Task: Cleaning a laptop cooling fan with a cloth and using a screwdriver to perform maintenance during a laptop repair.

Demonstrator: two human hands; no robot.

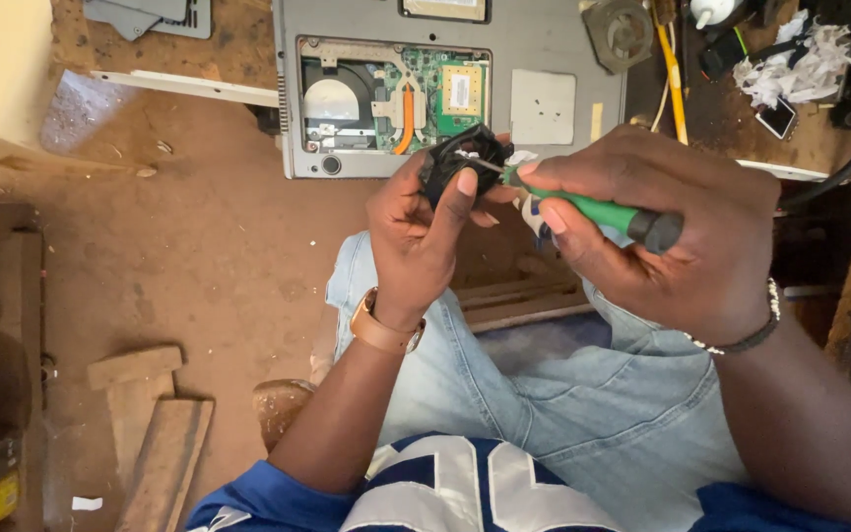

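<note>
Left hand: we see the left hand (pixel 416 232) curled around a small black fan (pixel 465 158), thumb pressed on its front, fingers wrapped behind it.
Right hand: the right hand (pixel 662 227) is closed in a fist-like grip on a green-handled screwdriver (pixel 583 209), forefinger laid along the handle.
Screwdriver tip: we note the metal shaft meets the fan's face near its middle.
Fan position: held in the air above the knees, just in front of the near edge of the grey laptop base (pixel 544 99).
Laptop base as holder: its open bay (pixel 391 94) contains a green circuit board, a copper heat pipe and a round empty seat at the left.
Bench at right: crumpled white paper (pixel 800 64) and a yellow tool (pixel 672 69) lie there.
Floor: wooden offcuts (pixel 155 424) on bare earth at lower left.
</note>
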